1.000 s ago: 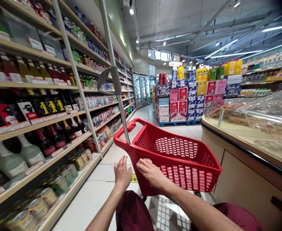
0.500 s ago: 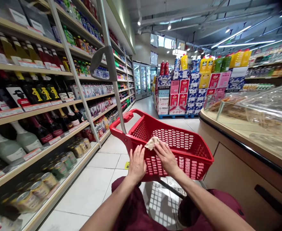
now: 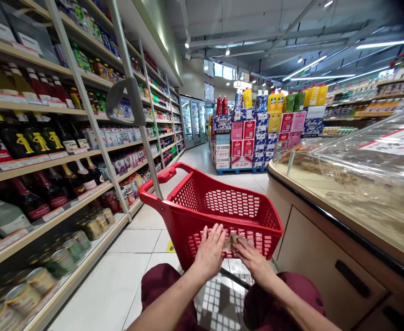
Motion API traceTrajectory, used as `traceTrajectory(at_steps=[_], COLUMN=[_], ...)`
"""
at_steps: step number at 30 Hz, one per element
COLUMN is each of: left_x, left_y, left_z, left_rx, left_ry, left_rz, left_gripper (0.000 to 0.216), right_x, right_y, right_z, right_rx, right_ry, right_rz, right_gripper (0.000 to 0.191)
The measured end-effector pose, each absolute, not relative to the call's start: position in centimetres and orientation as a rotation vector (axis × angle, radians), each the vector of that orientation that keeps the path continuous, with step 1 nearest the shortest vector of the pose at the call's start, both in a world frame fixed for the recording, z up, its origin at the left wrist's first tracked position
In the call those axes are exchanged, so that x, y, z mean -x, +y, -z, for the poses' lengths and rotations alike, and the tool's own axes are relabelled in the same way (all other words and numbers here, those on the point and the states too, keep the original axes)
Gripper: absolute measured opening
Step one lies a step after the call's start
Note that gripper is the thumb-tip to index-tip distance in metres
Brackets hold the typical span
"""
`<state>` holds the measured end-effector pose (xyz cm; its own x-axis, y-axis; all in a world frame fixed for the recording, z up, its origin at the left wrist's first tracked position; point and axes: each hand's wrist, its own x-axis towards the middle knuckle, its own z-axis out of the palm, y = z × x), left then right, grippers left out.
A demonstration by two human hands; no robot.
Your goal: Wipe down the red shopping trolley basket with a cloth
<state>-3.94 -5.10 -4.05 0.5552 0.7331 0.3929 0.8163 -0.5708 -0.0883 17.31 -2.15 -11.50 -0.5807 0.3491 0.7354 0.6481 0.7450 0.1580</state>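
A red plastic shopping cart basket (image 3: pixel 179 220) with slotted sides stands in front of my knees. My left hand (image 3: pixel 209 250) lies with fingers stretched out against its near side and holds nothing. To the right of it, my right hand (image 3: pixel 253 259) presses a crumpled, pale cloth (image 3: pixel 230 242) on the slotted outer wall. Part of the cloth is hidden under the fingers. The inside of the basket shows nothing in it.
A grey metal pole (image 3: pixel 150 161) with a grey plastic loop rises by the cart's handle. Drink shelves (image 3: pixel 94 151) line the left. A wooden counter (image 3: pixel 312 248) with clear covers stands close on the right. Stacked cartons (image 3: pixel 248 142) stand ahead on the tiled floor.
My right hand and the cloth have gone from the basket's upper rim down onto its outer side. The left hand remains flat on the near side. The view has shifted to the right.
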Motion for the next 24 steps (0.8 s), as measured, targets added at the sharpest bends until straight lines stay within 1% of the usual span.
traceTrajectory(at_steps=[6,10,12,14,16,17,19,20,24], left_x=[0.3,-1.1,-0.3,1.6,4.2,5.4,7.3,7.9,8.4], left_y=[-4.3,-4.4,-3.9,-3.0,-1.8,-1.3,-0.4,-0.1,0.0], left_z=[4.3,4.2,3.3,1.6,-0.5,-1.5,-3.0,-3.5,-4.1], left_rx=[2.606,2.661,2.620,2.479,2.272,2.196,2.183,2.203,2.244], left_ry=[-1.216,-1.093,-1.112,-1.265,-1.483,-1.565,-1.605,-1.596,-1.548], left_rz=[0.437,0.385,0.384,0.434,0.495,0.498,0.446,0.417,0.377], left_gripper=[0.061,0.061,0.061,0.060,0.054,0.046,0.026,0.020,0.020], right_x=[-21.9,-23.0,-23.9,-25.1,-25.8,-25.6,-23.6,-21.9,-14.9], right_y=[-2.4,-3.5,-4.0,-4.0,-3.2,-2.6,-1.3,-0.7,0.5], right_z=[11.2,12.8,13.5,13.3,12.3,11.6,10.1,9.3,7.3], right_rx=[0.983,0.897,0.909,0.986,1.047,1.074,1.111,1.105,0.906], right_ry=[-2.002,-2.137,-2.126,-1.986,-1.863,-1.821,-1.742,-1.714,-1.832], right_rz=[0.508,0.433,0.401,0.409,0.407,0.395,0.363,0.349,0.314], right_gripper=[0.037,0.039,0.042,0.045,0.046,0.046,0.047,0.049,0.058])
